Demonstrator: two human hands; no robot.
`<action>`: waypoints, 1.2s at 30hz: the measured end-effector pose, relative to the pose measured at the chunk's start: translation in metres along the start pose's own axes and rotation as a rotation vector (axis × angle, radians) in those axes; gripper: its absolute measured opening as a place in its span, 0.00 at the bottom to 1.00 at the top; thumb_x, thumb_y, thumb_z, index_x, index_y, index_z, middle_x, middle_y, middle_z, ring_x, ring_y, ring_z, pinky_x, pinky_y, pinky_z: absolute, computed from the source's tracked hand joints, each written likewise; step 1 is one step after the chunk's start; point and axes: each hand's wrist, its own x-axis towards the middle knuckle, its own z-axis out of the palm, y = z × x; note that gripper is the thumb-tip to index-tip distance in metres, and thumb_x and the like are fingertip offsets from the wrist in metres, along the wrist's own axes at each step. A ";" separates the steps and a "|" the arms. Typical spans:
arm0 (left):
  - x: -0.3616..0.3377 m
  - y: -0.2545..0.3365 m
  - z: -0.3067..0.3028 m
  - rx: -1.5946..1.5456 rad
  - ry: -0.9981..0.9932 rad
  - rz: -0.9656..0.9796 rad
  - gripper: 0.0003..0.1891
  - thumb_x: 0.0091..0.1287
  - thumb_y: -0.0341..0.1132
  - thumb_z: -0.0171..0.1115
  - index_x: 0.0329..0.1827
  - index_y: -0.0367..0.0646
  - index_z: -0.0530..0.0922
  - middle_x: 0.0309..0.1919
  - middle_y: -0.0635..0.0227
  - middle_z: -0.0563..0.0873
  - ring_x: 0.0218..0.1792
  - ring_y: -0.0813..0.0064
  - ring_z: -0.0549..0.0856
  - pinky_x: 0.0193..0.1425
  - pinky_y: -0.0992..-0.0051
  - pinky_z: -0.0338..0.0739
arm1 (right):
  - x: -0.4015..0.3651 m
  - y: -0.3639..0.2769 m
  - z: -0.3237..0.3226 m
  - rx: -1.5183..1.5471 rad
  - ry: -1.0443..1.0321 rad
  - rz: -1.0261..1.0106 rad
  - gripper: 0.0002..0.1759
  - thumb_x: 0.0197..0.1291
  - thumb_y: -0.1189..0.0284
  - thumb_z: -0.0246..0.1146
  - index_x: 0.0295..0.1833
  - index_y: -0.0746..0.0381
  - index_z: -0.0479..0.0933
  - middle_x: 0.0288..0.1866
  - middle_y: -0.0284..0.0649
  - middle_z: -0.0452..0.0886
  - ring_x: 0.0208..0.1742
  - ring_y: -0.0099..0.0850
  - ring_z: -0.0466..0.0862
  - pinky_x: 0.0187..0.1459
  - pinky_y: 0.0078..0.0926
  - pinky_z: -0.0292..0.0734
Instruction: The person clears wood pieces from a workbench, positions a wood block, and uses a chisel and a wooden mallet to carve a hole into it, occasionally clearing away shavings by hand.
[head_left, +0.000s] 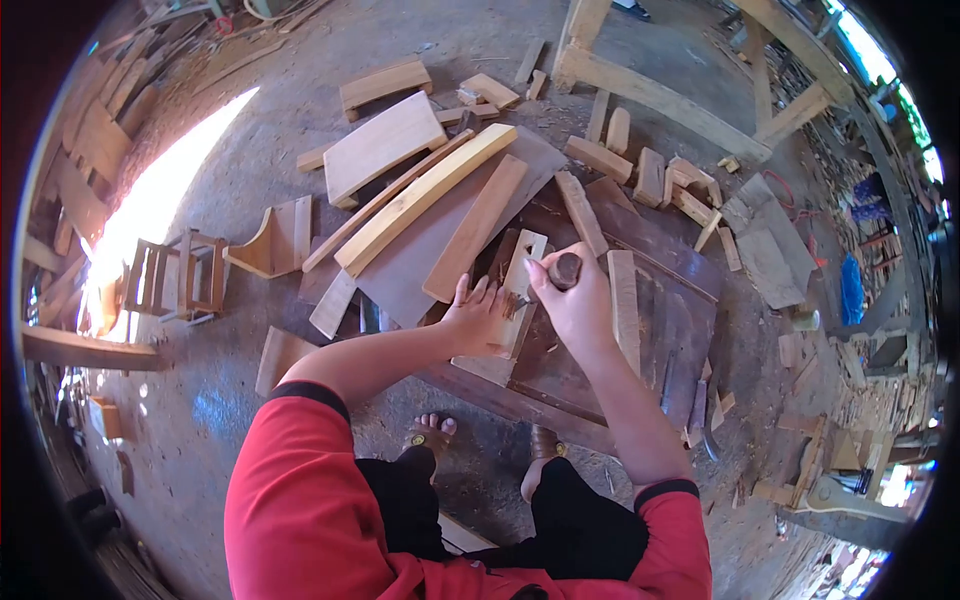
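Note:
A pale wooden piece (pixel 521 268) with a dark hole near its far end lies on the low brown work surface (pixel 570 375). My left hand (pixel 477 316) rests flat against its left side, fingers stretched and slightly spread. Closed around a wooden-handled chisel (pixel 565 268), my right hand (pixel 582 308) is above the right edge of that piece. The chisel's round handle end faces me; its blade is mostly hidden by the hand. Small brown shavings (pixel 516 304) sit between the two hands on the wood.
Several planks, including a long yellowish one (pixel 425 200), lie left of and beyond my hands. Short blocks (pixel 650 177) lie at the far right. A wooden frame (pixel 660 98) stands behind them. Tools (pixel 702 405) lie at the surface's right edge, and a small wooden stool (pixel 178 275) stands left.

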 end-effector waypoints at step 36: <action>0.012 0.041 -0.113 -1.064 0.650 0.268 0.13 0.58 0.32 0.64 0.39 0.40 0.68 0.28 0.70 0.77 0.32 0.79 0.75 0.41 0.75 0.72 | -0.162 0.167 -0.081 -0.704 -0.298 0.863 0.49 0.54 0.54 0.63 0.73 0.59 0.44 0.66 0.49 0.65 0.63 0.41 0.70 0.59 0.52 0.64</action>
